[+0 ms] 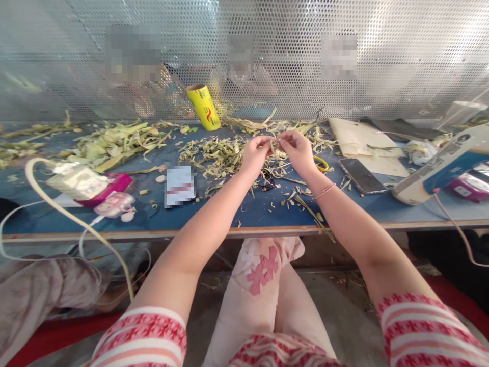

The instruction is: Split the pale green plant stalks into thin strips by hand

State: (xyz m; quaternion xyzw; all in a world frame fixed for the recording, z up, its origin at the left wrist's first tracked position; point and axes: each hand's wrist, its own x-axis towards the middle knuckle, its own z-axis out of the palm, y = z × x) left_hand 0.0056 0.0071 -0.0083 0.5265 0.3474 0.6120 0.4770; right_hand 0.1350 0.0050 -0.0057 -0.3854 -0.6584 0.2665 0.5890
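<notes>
Strip of dried leaf (pixel 275 144), pale green-yellow, held just above the table (pixel 252 214) at upper centre of the frame, right over a loose heap of the same scraps (pixel 221 155). Left hand (pixel 256 153) and right hand (pixel 298 150) meet at the strip; fingers of both are closed in a pinch on it, fingertips almost touching. Exactly how the strip runs between them is too small to tell.

Judgement on handling: very light, thin, papery stuff. Bends easily along its length, likely to split or tear lengthwise if pulled hard, and brittle where dry. Not slippery. Best held near the ends with a fingertip pinch, as both hands do now, keeping the pull gentle.

Around the hands: yellow-handled scissors (pixel 321 163) lie on the table just right of the right hand. A thin bracelet (pixel 324 191) sits on the right wrist. More leaf scraps, longer and greener, are piled at upper left (pixel 114 140). A yellow roll (pixel 204 106) stands tilted against the perforated metal screen (pixel 382 56) at the back edge.

Further out: dark phone (pixel 361 176) right of centre, beside sheets of tan paper (pixel 362 137). A white and blue device (pixel 443 165) at far right. At left, a pink and white case (pixel 114 204) with pale cords (pixel 69 219) trailing off the table edge. Other people sit behind the screen, blurred.
</notes>
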